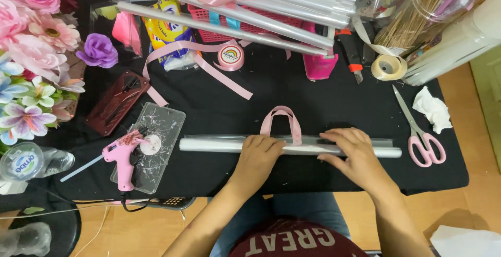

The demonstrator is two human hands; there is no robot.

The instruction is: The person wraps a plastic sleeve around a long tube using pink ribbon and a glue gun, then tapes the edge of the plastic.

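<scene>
- Head view: both hands rest on a long roll of clear wrapping film [209, 144] lying crosswise on the black table cloth [292, 95], near the front edge.
- Left hand [259, 151]: fingers curled down over the roll just left of centre, pressing it flat to the cloth; not closed around it.
- Right hand [352, 150]: palm down, fingers spread flat along the roll right of centre; also pressing, not gripping.
- A pink ribbon loop [282, 123] passes around the roll between the two hands and arches up behind it.
- Judgement, doing it well: even downward pressure from both hands should stop the slippery roll from turning or unwinding; hands placed either side of the ribbon keep the loop centred.
- Edges: the roll's right end lies just beside the pink-handled scissors [424, 139]; its left end is near the clear tray [167, 118] that bears the pink glue gun [123, 158]. Sliding the roll either way risks a knock.
- Open room: bare cloth behind the roll up to the ribbon spool [231, 56] and the stacked rolls [235, 6]; little cloth is left between the roll and the table's front edge.
- Far left: artificial flowers [31, 53], well apart from the hands.
</scene>
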